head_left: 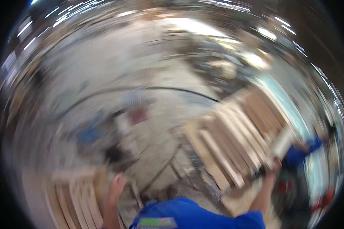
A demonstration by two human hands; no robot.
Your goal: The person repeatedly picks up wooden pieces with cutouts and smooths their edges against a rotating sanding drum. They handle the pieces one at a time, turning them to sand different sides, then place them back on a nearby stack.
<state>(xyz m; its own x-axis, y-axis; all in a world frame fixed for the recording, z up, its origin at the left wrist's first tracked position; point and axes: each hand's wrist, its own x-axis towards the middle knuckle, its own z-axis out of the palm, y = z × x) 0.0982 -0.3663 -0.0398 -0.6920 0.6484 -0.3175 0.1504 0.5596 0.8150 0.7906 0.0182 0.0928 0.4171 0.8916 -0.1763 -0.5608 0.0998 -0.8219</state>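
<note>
slats (77,202), pale tan and long, lie side by side at lower left, near your left hand (117,186). your right hand (275,166), lower right, is beside the near ends of blurred strips (239,139), some cream, some brown. whether either hand's fingers are open or gripping, blur won't tell. farther up, a dark curved line (176,88) crosses grey floor (84,70).

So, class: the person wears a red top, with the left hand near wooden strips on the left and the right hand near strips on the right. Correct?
Not quite: the head view shows a blue top, not red. The left hand is near the left wooden strips, and the right hand near the right strips.
</note>
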